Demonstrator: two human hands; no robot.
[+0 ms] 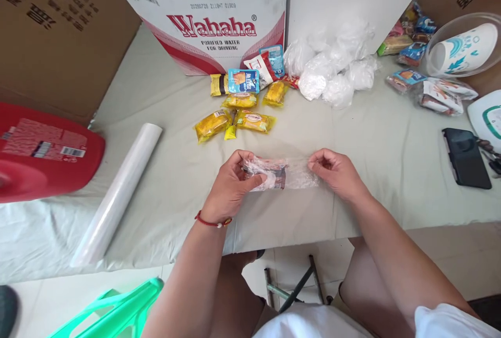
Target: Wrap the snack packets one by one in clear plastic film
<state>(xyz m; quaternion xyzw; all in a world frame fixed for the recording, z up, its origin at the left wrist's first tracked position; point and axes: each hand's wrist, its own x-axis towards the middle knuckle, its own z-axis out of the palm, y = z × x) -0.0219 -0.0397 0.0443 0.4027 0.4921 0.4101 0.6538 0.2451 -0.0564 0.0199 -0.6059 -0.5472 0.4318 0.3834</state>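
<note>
Head view, from the left: a red jug (43,155) lies on its side at the table's edge, and beside it a roll of clear film (117,192) stretches across the grey cloth (391,171). Nearer the middle, the left hand (230,184) pinches one end of a small snack packet (270,173), thumb on top and fingers curled beneath, holding it just above the cloth near the front edge. The packet is dark red and brown, swaddled in crinkled clear film that trails off to the right, where the right hand (336,171) pinches the loose end between thumb and fingertips. The wrapping looks partway done; a next move would call for keeping the film taut while folding it round the packet. Behind the hands lie yellow snack packets (235,119) before a Wahaha box (211,20), then a heap of white wrapped bundles (336,67), and far right a dark phone (465,158).
</note>
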